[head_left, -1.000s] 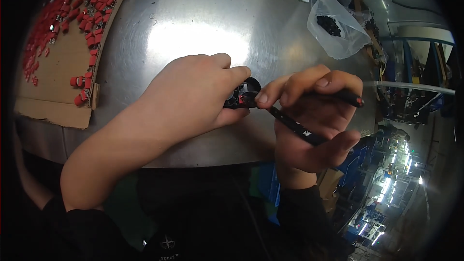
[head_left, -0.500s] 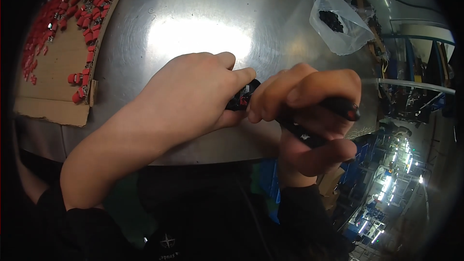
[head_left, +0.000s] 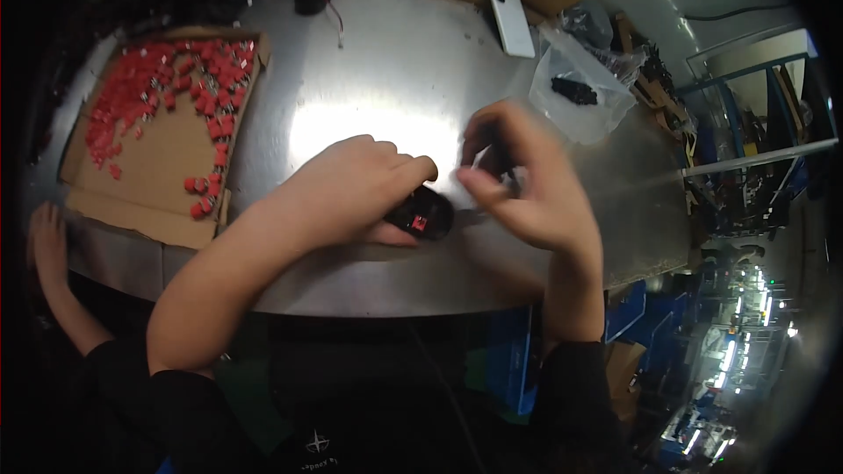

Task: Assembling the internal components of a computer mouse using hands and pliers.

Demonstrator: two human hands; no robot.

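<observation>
My left hand (head_left: pixel 351 184) is closed on a rounded black plastic housing (head_left: pixel 436 215) just above the metal table. A small red part (head_left: pixel 420 222) shows inside the housing's opening. To its right, my right hand (head_left: pixel 536 180) is raised, apart from the housing and smeared by motion. Its fingers curl around black-handled pliers (head_left: pixel 499 156), of which only a dark, blurred part shows. The tool's jaws cannot be made out.
A shallow cardboard tray (head_left: pixel 149 202) at the left holds many small red parts. A co-worker's hand (head_left: pixel 48 241) rests by its near corner. At the far right lie a white phone (head_left: pixel 511 22) and a clear bag (head_left: pixel 588 123) with black pieces. Dark parts and wires line the back.
My right hand with the pliers has moved up and away from the housing, which now shows more. The view has shifted, bringing the table's far side and the co-worker's hand into sight.
</observation>
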